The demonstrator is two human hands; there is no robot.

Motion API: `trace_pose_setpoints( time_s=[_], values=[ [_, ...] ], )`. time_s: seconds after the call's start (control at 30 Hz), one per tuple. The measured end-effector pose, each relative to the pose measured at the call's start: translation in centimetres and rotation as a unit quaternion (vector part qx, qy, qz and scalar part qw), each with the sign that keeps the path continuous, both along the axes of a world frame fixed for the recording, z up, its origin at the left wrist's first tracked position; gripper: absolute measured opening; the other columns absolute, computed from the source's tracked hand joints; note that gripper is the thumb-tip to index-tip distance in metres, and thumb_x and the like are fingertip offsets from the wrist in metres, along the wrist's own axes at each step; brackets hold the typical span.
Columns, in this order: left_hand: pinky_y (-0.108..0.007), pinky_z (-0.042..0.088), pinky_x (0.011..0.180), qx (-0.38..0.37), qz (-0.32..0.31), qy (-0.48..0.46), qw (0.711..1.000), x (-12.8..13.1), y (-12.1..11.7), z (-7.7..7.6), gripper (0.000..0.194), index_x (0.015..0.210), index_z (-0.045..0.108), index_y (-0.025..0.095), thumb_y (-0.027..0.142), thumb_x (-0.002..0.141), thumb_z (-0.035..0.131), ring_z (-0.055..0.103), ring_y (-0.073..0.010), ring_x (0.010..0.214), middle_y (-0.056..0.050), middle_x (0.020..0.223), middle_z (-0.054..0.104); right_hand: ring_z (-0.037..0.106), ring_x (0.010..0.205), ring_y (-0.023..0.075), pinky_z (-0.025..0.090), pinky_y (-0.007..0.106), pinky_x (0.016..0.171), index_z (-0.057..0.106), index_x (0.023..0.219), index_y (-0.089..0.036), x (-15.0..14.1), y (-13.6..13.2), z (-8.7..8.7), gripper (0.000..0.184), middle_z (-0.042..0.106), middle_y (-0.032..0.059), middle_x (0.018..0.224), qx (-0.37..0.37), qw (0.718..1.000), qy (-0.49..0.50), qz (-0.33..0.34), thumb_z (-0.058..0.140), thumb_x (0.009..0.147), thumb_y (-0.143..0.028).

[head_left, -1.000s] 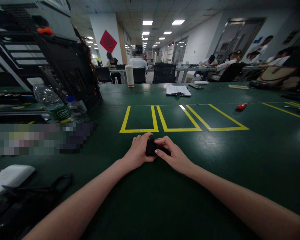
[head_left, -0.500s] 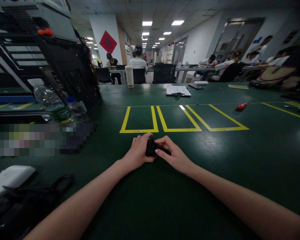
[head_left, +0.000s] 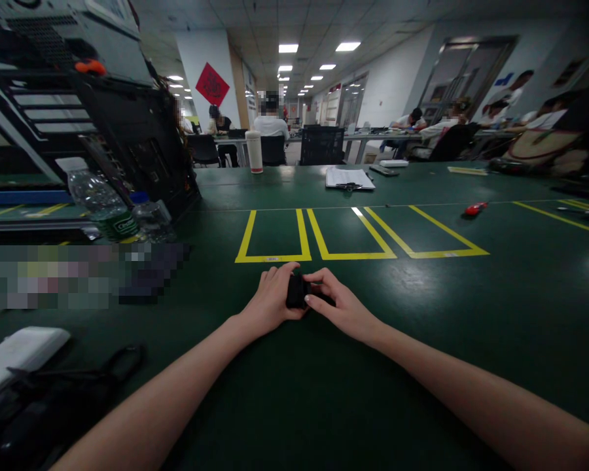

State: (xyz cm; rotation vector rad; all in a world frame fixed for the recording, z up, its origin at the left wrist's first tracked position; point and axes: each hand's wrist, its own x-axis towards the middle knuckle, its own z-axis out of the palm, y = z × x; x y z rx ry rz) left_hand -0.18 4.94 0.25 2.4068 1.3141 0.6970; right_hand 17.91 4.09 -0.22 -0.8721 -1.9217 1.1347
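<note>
Both of my hands meet on the green table point(head_left: 471, 314) around a small black object point(head_left: 296, 292), just in front of the yellow taped boxes point(head_left: 275, 234). My left hand point(head_left: 271, 299) wraps its fingers round the object's left side. From the right, my right hand point(head_left: 341, 304) pinches it with curled fingers. Most of the black object is hidden between the two hands, so I cannot make out what it is.
Two plastic bottles point(head_left: 98, 199) and a black rack point(head_left: 132, 140) stand at the left. A black bag point(head_left: 53, 399) and a white item point(head_left: 19, 350) lie near left. A clipboard point(head_left: 349, 178), a white tumbler point(head_left: 254, 150) and a red tool point(head_left: 475, 209) sit further off. People sit at far tables.
</note>
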Motion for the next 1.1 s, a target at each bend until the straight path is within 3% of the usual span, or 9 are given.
trace_pose_setpoints(
  time_s=[0.23, 0.53, 0.73, 0.97, 1.1],
  values=[
    [-0.044, 0.04, 0.084, -0.011, 0.002, -0.003, 1.0, 0.03, -0.2, 0.31, 0.069, 0.122, 0.03, 0.019, 0.024, 0.065, 0.068, 0.047, -0.0294, 0.103, -0.01, 0.117, 0.047, 0.052, 0.107, 0.0198, 0.044, 0.043, 0.092, 0.041, 0.117, -0.023, 0.04, 0.3, -0.3, 0.034, 0.049, 0.0061, 0.116, -0.034, 0.999, -0.004, -0.007, 0.051, 0.084, -0.023],
    [-0.044, 0.039, 0.085, 0.009, -0.005, -0.002, 1.0, -0.09, 0.01, -0.06, 0.07, 0.122, 0.031, 0.019, 0.025, 0.064, 0.069, 0.048, -0.0286, 0.102, -0.01, 0.116, 0.047, 0.053, 0.103, 0.0185, 0.046, 0.041, 0.089, 0.045, 0.106, -0.024, 0.1, -0.09, 0.24, 0.022, 0.05, 0.0037, 0.11, -0.009, 1.0, -0.003, -0.004, 0.051, 0.084, -0.021],
    [-0.042, 0.039, 0.085, 0.025, 0.005, 0.008, 1.0, 0.02, 0.08, -0.27, 0.071, 0.122, 0.03, 0.017, 0.024, 0.064, 0.07, 0.047, -0.0276, 0.101, -0.01, 0.115, 0.047, 0.053, 0.105, 0.0198, 0.046, 0.042, 0.09, 0.042, 0.115, -0.023, 0.06, 0.19, -0.05, 0.033, 0.049, 0.0059, 0.115, -0.028, 1.0, -0.006, -0.006, 0.051, 0.084, -0.023],
    [-0.045, 0.04, 0.083, -0.007, 0.0, 0.003, 1.0, 0.1, -0.05, 0.14, 0.069, 0.122, 0.031, 0.019, 0.025, 0.064, 0.069, 0.048, -0.0297, 0.102, -0.01, 0.116, 0.047, 0.053, 0.103, 0.0192, 0.043, 0.044, 0.092, 0.047, 0.104, -0.025, 0.05, -0.02, 0.27, 0.023, 0.052, 0.0029, 0.106, 0.017, 1.0, -0.007, -0.013, 0.053, 0.082, -0.02],
    [-0.044, 0.041, 0.083, -0.003, 0.006, 0.007, 1.0, 0.12, -0.16, 0.27, 0.069, 0.122, 0.031, 0.017, 0.024, 0.065, 0.069, 0.047, -0.0292, 0.102, -0.011, 0.116, 0.047, 0.053, 0.106, 0.0188, 0.044, 0.042, 0.093, 0.045, 0.109, -0.025, 0.07, 0.04, 0.14, 0.026, 0.051, 0.0038, 0.111, -0.014, 1.0, 0.004, -0.011, 0.051, 0.084, -0.021]
  ],
)
